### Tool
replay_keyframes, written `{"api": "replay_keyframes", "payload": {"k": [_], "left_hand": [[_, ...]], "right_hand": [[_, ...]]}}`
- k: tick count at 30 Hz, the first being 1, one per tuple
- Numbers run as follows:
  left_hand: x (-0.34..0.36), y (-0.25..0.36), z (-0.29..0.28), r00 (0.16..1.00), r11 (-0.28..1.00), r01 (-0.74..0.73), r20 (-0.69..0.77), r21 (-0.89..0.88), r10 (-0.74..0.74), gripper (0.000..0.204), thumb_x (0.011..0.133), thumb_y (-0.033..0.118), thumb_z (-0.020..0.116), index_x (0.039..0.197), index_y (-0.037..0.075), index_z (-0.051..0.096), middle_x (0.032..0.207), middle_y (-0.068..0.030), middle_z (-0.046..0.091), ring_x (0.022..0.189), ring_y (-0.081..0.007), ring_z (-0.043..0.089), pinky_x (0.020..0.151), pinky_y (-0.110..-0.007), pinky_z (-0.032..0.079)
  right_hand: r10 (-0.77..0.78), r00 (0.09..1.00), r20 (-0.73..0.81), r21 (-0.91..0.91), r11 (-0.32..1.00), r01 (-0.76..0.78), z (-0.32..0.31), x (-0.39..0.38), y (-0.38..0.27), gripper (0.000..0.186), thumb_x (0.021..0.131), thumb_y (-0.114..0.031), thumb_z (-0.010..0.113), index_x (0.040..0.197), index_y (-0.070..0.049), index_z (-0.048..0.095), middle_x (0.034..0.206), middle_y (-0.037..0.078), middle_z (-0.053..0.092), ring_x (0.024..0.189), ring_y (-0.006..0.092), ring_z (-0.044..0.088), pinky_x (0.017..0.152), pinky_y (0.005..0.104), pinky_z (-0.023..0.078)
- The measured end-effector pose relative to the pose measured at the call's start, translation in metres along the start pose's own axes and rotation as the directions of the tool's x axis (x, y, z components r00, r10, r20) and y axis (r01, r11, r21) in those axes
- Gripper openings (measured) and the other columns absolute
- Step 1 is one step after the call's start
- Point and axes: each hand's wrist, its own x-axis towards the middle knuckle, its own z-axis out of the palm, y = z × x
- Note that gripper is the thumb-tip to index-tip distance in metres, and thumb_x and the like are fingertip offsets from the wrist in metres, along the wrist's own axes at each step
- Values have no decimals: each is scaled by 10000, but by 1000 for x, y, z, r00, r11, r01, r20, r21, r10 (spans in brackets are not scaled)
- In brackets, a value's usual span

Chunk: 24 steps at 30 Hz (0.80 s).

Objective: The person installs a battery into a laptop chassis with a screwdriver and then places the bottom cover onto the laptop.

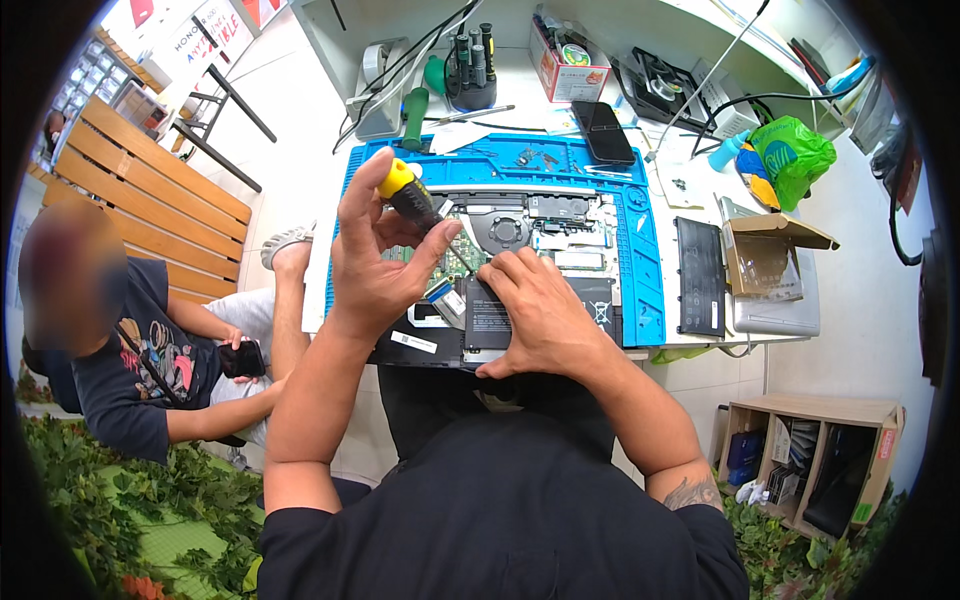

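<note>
My left hand [375,245] is closed around a screwdriver [408,195] with a yellow and black handle. Its thin shaft slants down to the inside of an opened laptop [560,245], where the tip meets the upper edge of a black laptop battery [488,315]. My right hand [540,310] spans that battery, thumb at the front edge and bent fingertips beside the screwdriver tip; the palm hides part of it. A green circuit board, a fan [503,232] and a white-and-blue ribbon cable [446,300] show in the laptop, which lies on a blue repair mat [642,270].
Beyond the mat stand a screwdriver holder [472,75], a green-handled tool [414,115] and a red-white box [568,65]. A phone [603,132] lies on the mat's far edge. To the right are another battery [700,278] and an opened carton [765,255]. A person [150,340] sits at left.
</note>
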Motion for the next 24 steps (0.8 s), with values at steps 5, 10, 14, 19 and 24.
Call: {"api": "replay_keyframes", "payload": {"k": [5, 10, 14, 19, 24], "left_hand": [[12, 2, -3, 987, 988, -156, 50, 20, 155, 847, 875, 18, 924, 1571, 74, 445, 1270, -142, 715, 925, -161, 788, 733, -286, 661], [42, 17, -20, 933, 979, -201, 305, 10, 189, 685, 879, 17, 916, 1457, 67, 551, 1219, -125, 729, 984, -198, 786, 809, -316, 671], [70, 45, -34, 877, 969, -223, 457, 109, 151, 443, 888, 61, 904, 1280, 72, 698, 1178, -124, 766, 968, -230, 793, 818, -343, 646], [100, 67, -39, 755, 911, -272, 655, 308, 4, 275, 944, 184, 854, 1169, 68, 747, 1071, -127, 764, 912, -334, 764, 815, -421, 596], [113, 65, -38, 660, 860, -442, 741, 253, 121, 290, 995, 289, 774, 1166, 57, 735, 952, -161, 745, 868, -385, 723, 817, -468, 569]], "right_hand": [[-19, 1000, -8, -5, 1000, 19, 1, 1, -1, 1048, 515, -436, 1036, 1352, 44, 627, 1248, 141, 595, 1212, 337, 555, 1021, 448, 465], [-3, 1000, 22, -3, 1000, 4, -1, 1, -1, 1067, 521, -459, 1034, 1368, 40, 620, 1269, 146, 594, 1232, 342, 554, 1044, 459, 459], [18, 998, 65, 8, 1000, -18, -3, 2, -2, 1090, 539, -497, 1028, 1395, 32, 609, 1329, 158, 592, 1270, 356, 550, 1094, 483, 447], [17, 998, 53, -5, 1000, -17, -2, 1, -2, 1080, 534, -494, 1028, 1385, 32, 622, 1323, 154, 596, 1269, 353, 551, 1090, 481, 449], [13, 998, 58, -9, 1000, -13, -2, 2, -3, 1078, 531, -495, 1030, 1382, 30, 628, 1317, 147, 601, 1267, 350, 553, 1086, 478, 452]]}}
